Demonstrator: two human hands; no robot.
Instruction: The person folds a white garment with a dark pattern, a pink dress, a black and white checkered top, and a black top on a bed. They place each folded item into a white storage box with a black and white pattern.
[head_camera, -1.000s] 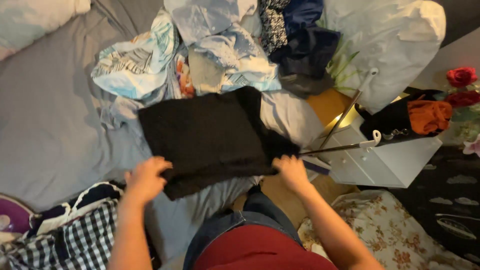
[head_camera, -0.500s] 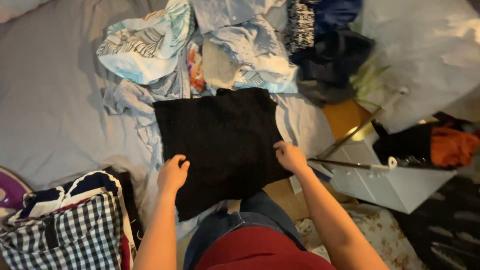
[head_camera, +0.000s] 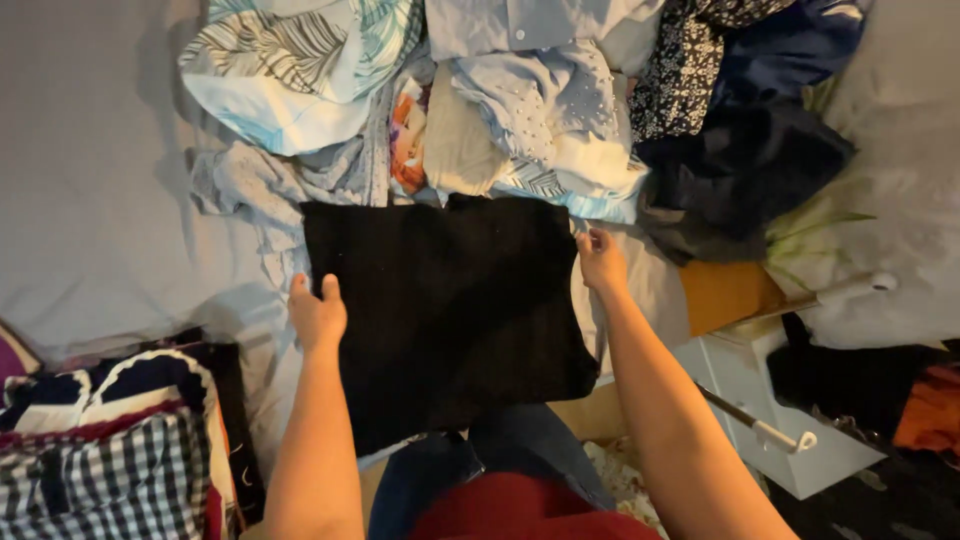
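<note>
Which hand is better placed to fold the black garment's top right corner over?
Right, probably. The right hand already touches the black garment at its upper right edge; the left hand rests on the left edge, lower down.

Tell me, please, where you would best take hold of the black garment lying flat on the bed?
Probably at its two far corners, from the sides: the black garment lies flat and squared on the bed, the left hand and right hand already at its side edges.
</note>
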